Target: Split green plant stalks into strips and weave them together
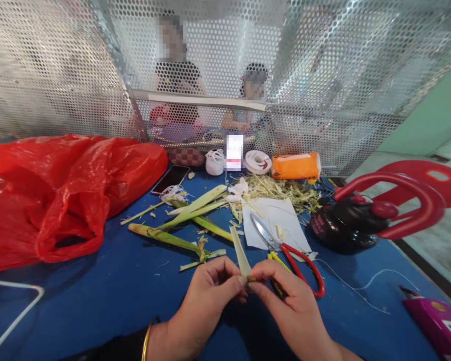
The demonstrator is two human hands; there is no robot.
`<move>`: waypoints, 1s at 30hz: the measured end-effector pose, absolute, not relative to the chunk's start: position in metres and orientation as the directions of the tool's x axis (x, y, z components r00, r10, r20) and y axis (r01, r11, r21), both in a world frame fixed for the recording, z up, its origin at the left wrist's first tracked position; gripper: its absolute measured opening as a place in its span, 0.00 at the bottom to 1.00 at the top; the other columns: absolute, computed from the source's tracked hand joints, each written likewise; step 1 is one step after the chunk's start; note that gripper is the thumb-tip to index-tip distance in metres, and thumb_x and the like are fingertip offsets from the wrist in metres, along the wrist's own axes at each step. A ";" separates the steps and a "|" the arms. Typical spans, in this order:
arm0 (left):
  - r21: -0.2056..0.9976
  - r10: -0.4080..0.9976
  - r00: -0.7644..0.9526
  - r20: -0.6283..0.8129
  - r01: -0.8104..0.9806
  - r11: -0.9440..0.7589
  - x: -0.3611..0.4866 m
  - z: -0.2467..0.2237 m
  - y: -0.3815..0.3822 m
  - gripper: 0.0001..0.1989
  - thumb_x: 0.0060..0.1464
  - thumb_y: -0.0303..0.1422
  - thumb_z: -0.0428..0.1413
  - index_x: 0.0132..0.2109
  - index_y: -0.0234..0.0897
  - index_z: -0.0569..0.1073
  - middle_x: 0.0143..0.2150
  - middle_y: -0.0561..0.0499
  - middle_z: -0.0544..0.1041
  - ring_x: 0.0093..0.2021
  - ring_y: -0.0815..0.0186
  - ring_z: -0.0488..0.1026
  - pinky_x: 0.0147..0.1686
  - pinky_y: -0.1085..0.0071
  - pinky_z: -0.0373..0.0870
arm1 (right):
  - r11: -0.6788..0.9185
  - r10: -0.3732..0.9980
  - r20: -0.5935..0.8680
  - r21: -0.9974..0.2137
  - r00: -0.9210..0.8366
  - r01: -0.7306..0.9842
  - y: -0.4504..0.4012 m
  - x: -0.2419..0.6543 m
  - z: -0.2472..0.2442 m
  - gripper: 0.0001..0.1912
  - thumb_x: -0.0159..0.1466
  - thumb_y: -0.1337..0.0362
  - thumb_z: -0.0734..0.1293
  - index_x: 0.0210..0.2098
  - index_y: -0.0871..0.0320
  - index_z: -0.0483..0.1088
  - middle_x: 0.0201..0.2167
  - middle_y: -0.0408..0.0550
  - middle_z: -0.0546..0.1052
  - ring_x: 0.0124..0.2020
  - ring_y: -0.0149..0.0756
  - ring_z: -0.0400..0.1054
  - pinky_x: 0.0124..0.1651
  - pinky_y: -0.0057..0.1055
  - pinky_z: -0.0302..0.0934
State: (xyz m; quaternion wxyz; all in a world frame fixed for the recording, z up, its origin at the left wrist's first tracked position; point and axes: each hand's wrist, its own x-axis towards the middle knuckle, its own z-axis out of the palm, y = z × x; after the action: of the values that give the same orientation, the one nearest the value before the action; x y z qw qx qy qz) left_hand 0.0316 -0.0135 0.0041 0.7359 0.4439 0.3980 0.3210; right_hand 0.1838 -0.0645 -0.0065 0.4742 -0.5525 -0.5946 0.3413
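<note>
My left hand (210,291) and my right hand (291,301) meet at the front middle of the table, both with thumb and forefinger pinched on the lower end of a pale green corn husk strip (239,249). Its wider end points up and away from me. Red-handled scissors (274,244) lie just beyond my right hand, partly on a white sheet of paper (291,215). Something with yellow handles (280,260) is partly hidden by that hand. Past my left hand lie several green corn husks (165,238), one tied near its end.
On the blue table (135,301) a red plastic bag (78,185) fills the left. Shredded husk (281,188), a ribbon spool (258,162), a white thread ball (214,162) and a phone (171,179) lie at the back. A black pot (342,230) stands right. Perforated metal (218,50) rises behind.
</note>
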 end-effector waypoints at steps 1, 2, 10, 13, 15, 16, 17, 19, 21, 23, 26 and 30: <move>0.892 0.817 0.482 -0.316 -0.142 0.429 0.031 0.004 -0.014 0.13 0.43 0.37 0.63 0.24 0.35 0.68 0.20 0.54 0.72 0.23 0.72 0.67 0.28 0.75 0.65 | 0.187 0.975 0.218 -0.914 0.047 0.359 -0.065 0.184 -0.007 0.03 0.63 0.65 0.66 0.33 0.55 0.72 0.28 0.43 0.75 0.30 0.32 0.70 0.33 0.24 0.65; 0.875 0.808 0.488 -0.330 -0.163 0.456 0.031 0.004 -0.015 0.13 0.42 0.37 0.64 0.24 0.35 0.69 0.20 0.54 0.72 0.23 0.72 0.67 0.28 0.75 0.65 | 0.213 0.969 0.245 -0.901 0.038 0.379 -0.065 0.185 -0.007 0.04 0.64 0.66 0.66 0.32 0.55 0.72 0.28 0.43 0.75 0.30 0.32 0.70 0.33 0.24 0.64; 0.793 0.747 0.510 -0.426 -0.188 0.580 0.031 0.001 -0.019 0.13 0.42 0.36 0.65 0.26 0.34 0.70 0.22 0.54 0.73 0.23 0.72 0.69 0.28 0.75 0.66 | 0.285 0.950 0.312 -0.864 -0.003 0.416 -0.064 0.189 -0.009 0.05 0.64 0.68 0.65 0.31 0.55 0.71 0.28 0.43 0.75 0.29 0.33 0.70 0.33 0.26 0.64; 0.793 0.746 0.488 -0.453 -0.163 0.587 0.031 0.004 -0.020 0.12 0.44 0.37 0.64 0.27 0.33 0.70 0.23 0.53 0.74 0.22 0.72 0.70 0.27 0.74 0.67 | 0.299 0.944 0.330 -0.867 0.010 0.399 -0.064 0.189 -0.009 0.06 0.64 0.69 0.65 0.31 0.54 0.70 0.27 0.42 0.75 0.29 0.32 0.70 0.33 0.25 0.63; 0.795 0.745 0.486 -0.458 -0.151 0.587 0.031 0.004 -0.021 0.14 0.45 0.38 0.64 0.27 0.33 0.70 0.22 0.53 0.73 0.21 0.72 0.69 0.26 0.74 0.67 | 0.314 0.941 0.339 -0.868 -0.003 0.384 -0.064 0.189 -0.009 0.06 0.64 0.70 0.65 0.32 0.54 0.70 0.27 0.41 0.74 0.29 0.31 0.69 0.33 0.25 0.63; 0.795 0.742 0.487 -0.461 -0.147 0.589 0.032 0.004 -0.021 0.15 0.45 0.39 0.64 0.26 0.34 0.69 0.22 0.53 0.73 0.21 0.72 0.69 0.26 0.74 0.67 | 0.317 0.941 0.339 -0.870 -0.010 0.378 -0.064 0.189 -0.010 0.05 0.64 0.70 0.65 0.32 0.54 0.70 0.28 0.41 0.74 0.29 0.31 0.69 0.33 0.25 0.63; 0.796 0.742 0.487 -0.460 -0.143 0.588 0.032 0.004 -0.020 0.15 0.45 0.40 0.64 0.26 0.34 0.68 0.22 0.53 0.73 0.21 0.72 0.69 0.26 0.74 0.67 | 0.315 0.942 0.334 -0.872 -0.015 0.375 -0.064 0.189 -0.011 0.05 0.64 0.70 0.65 0.32 0.54 0.70 0.28 0.41 0.74 0.30 0.31 0.69 0.34 0.24 0.63; 0.821 0.763 0.481 -0.431 -0.142 0.553 0.033 0.002 -0.019 0.16 0.43 0.40 0.64 0.25 0.34 0.68 0.22 0.53 0.73 0.21 0.72 0.68 0.26 0.75 0.66 | 0.298 0.949 0.314 -0.877 -0.022 0.375 -0.064 0.189 -0.013 0.05 0.64 0.70 0.65 0.32 0.54 0.70 0.28 0.41 0.74 0.30 0.31 0.68 0.34 0.25 0.62; 0.885 0.820 0.453 -0.350 -0.127 0.448 0.033 0.000 -0.018 0.15 0.43 0.40 0.64 0.25 0.34 0.69 0.21 0.54 0.72 0.23 0.72 0.68 0.27 0.76 0.65 | 0.261 0.961 0.275 -0.887 -0.018 0.381 -0.064 0.189 -0.013 0.05 0.64 0.69 0.65 0.32 0.55 0.70 0.28 0.41 0.73 0.30 0.31 0.68 0.34 0.25 0.61; 0.956 0.882 0.408 -0.236 -0.063 0.286 0.032 -0.002 -0.017 0.12 0.45 0.38 0.62 0.24 0.34 0.71 0.22 0.54 0.73 0.25 0.71 0.68 0.28 0.76 0.65 | 0.211 0.974 0.229 -0.899 0.001 0.384 -0.063 0.189 -0.012 0.05 0.64 0.69 0.65 0.31 0.55 0.69 0.28 0.41 0.73 0.30 0.31 0.67 0.34 0.25 0.60; 0.994 0.924 0.373 -0.087 0.087 0.059 0.030 -0.002 -0.017 0.08 0.48 0.34 0.59 0.26 0.35 0.75 0.24 0.53 0.75 0.27 0.69 0.69 0.29 0.75 0.65 | 0.140 0.985 0.167 -0.921 0.042 0.363 -0.063 0.187 -0.009 0.05 0.64 0.68 0.65 0.30 0.55 0.68 0.28 0.40 0.72 0.31 0.31 0.66 0.34 0.25 0.60; 0.962 0.922 0.382 0.071 0.217 -0.163 0.027 0.000 -0.017 0.07 0.50 0.30 0.56 0.27 0.37 0.77 0.24 0.53 0.77 0.26 0.69 0.71 0.28 0.76 0.66 | 0.098 0.991 0.119 -0.957 0.062 0.273 -0.063 0.184 -0.009 0.06 0.64 0.67 0.64 0.30 0.55 0.67 0.30 0.41 0.73 0.33 0.31 0.67 0.37 0.25 0.61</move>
State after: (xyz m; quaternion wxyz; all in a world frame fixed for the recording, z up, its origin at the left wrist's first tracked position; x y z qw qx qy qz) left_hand 0.0273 -0.0174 -0.0004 0.4888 0.6722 0.4235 0.3604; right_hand 0.1844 -0.0627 -0.0089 0.4732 -0.5542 -0.5701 0.3793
